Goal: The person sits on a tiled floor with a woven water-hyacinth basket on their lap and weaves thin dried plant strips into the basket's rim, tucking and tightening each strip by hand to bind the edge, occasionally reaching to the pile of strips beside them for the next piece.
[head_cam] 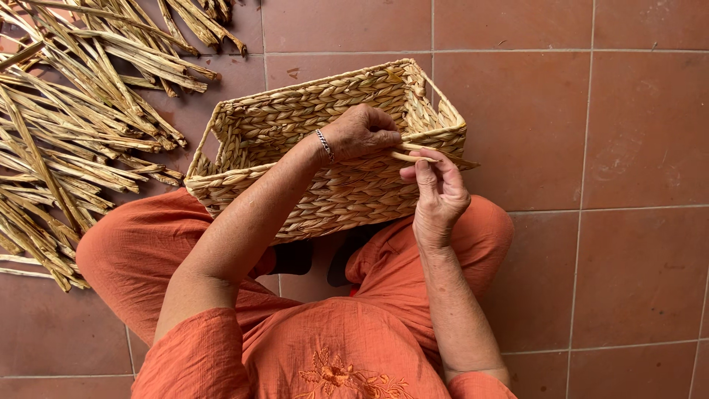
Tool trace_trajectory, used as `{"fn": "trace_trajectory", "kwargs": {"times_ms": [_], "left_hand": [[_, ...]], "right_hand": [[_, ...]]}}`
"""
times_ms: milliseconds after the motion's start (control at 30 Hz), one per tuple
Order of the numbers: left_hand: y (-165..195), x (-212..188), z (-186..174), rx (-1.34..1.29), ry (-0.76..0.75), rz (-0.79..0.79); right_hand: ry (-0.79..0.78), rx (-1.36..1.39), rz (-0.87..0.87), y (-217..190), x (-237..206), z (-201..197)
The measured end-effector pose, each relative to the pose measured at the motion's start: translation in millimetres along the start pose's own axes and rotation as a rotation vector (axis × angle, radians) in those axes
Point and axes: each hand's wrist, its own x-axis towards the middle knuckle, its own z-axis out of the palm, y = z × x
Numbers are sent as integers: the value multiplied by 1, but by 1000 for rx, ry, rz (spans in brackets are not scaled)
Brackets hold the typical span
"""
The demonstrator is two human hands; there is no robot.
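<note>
Both hands grip at the rim of a woven basket. Left hand, with a bracelet at the wrist, is closed over the near rim, fingers curled down on the braid. Right hand pinches a flat pale strand between thumb and fingers, just where it leaves the rim by the corner. The basket rests on the person's lap, tilted, its open side turned away from the body, above a tiled floor. A heap of dried stalks lies on the floor to the left, well apart from the hands. To do this well, I judge the left hand should pin the rim firmly while the right keeps the strand flat and taut, close to the weave.
</note>
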Motion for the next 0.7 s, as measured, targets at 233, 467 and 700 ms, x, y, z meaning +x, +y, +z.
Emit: {"fn": "trace_trajectory", "kwargs": {"times_ms": [233, 467, 700], "left_hand": [[0, 2, 2, -13, 14, 81], [0, 8, 4, -41, -13, -10], [-11, 19, -2, -176, -137, 36]], "right_hand": [[26, -690, -547, 0, 25, 11], [4, -427, -145, 5, 32, 8], [-80, -969, -662, 15, 27, 3]]}}
